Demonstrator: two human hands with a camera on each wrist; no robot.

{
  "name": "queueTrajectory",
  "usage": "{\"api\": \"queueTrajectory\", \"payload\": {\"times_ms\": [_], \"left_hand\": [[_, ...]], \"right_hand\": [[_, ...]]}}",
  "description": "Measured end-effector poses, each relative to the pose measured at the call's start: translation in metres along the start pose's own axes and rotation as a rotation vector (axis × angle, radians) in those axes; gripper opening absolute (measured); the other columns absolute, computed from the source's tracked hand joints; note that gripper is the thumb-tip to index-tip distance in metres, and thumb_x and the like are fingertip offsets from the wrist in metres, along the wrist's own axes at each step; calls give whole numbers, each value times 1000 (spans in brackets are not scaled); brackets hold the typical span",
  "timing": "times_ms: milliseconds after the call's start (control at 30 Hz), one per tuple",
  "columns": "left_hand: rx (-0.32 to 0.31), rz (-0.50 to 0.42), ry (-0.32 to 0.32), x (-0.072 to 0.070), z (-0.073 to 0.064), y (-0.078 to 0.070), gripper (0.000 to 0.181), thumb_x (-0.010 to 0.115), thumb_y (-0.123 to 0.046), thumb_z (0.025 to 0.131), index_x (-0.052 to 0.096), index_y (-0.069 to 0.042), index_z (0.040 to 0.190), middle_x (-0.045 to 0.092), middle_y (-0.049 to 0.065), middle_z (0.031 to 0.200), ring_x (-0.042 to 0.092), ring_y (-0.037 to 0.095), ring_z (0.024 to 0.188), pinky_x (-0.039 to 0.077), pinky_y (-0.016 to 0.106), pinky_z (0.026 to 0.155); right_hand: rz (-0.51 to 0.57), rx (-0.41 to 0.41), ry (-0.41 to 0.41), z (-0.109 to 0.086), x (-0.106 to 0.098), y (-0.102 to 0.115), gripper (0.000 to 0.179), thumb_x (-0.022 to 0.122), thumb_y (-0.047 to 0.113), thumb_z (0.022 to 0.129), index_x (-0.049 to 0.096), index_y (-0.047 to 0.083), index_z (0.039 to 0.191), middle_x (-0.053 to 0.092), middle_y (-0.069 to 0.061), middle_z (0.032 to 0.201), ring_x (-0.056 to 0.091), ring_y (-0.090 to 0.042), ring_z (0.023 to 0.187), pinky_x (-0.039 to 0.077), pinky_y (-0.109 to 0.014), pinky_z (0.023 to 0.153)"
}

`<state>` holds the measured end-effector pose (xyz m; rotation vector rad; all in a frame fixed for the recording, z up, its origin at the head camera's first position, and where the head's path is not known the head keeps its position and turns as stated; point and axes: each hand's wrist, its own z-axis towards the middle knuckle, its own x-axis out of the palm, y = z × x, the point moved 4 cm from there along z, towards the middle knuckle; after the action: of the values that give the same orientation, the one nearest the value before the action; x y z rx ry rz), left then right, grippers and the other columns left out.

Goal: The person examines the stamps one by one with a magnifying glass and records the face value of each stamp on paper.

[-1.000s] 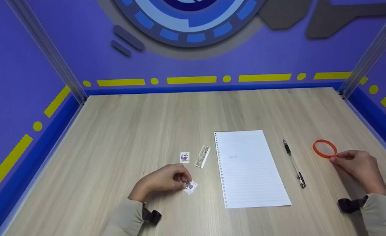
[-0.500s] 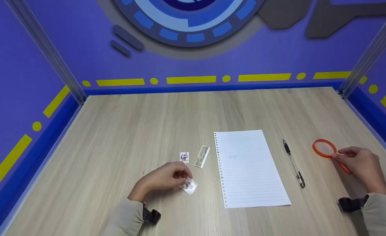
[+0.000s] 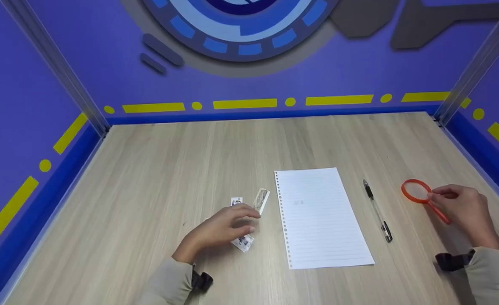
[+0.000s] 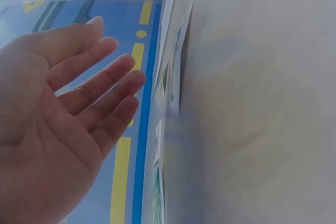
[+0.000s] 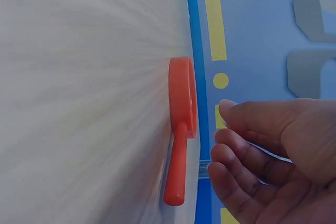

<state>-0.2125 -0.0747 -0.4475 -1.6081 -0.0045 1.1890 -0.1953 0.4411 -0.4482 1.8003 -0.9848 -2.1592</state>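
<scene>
My left hand (image 3: 220, 231) hovers over small stamps, fingers relaxed and spread, holding nothing. Just below its thumb lies a stamp (image 3: 243, 244), partly covered by the hand. Beyond the knuckles another small stamp (image 3: 236, 201) shows its top, and a long narrow stamp (image 3: 262, 200) lies near the fingertips. The left wrist view shows a greenish stamp (image 4: 158, 195) edge-on. On the right, a red magnifying glass (image 3: 439, 213) lies on the table. My right hand (image 3: 466, 209) is beside it, fingers loosely bent; the right wrist view shows a gap between fingertips and magnifying glass (image 5: 179, 166).
A lined, punched sheet of paper (image 3: 323, 220) with faint writing lies mid-table. Between paper and magnifying glass is a black-and-clear pen (image 3: 377, 212). Blue walls (image 3: 249, 87) with yellow marks enclose the wooden table (image 3: 168, 169) at the back and sides.
My left hand has let go of the lower stamp and moved right and slightly up, fingers spreading. My right hand has released the magnifying glass handle and lifted slightly away.
</scene>
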Motion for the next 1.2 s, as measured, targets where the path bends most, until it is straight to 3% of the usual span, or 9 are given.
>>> {"api": "queueTrajectory", "payload": {"times_ms": [133,367,800,1033,1200], "left_hand": [[21,24,24,9,8,-10,37,60,-20,95,59,-3,128,57,9,136,49,26,131,37,37,112],[13,49,43,26,22,-22,46,63,-25,93,55,-6,134,50,7,144,43,24,137,33,36,116],[-17,84,116,58,41,-24,63,68,-29,89,45,-9,143,36,1,154,30,18,145,24,30,119],[-47,78,111,65,46,-19,66,71,-25,87,43,-7,144,34,3,156,26,19,146,23,30,120],[-73,100,131,68,47,-16,66,72,-24,85,45,-7,143,35,3,155,26,20,146,22,32,120]], "right_hand": [[3,-47,-8,0,0,7,37,70,23,88,65,-9,107,65,-26,95,56,-13,65,48,-16,49],[1,-170,-11,-1,-4,18,35,71,26,87,68,-6,101,68,-26,95,46,14,61,46,-12,51],[-11,-254,59,4,10,34,42,69,36,87,69,-2,107,68,-26,103,41,20,69,41,-7,59],[-4,-333,109,4,21,44,35,67,30,90,69,2,109,71,-20,103,50,11,79,44,-6,62],[7,-395,156,5,30,49,28,67,21,90,69,3,111,70,-19,107,45,20,81,45,-5,66]]}}
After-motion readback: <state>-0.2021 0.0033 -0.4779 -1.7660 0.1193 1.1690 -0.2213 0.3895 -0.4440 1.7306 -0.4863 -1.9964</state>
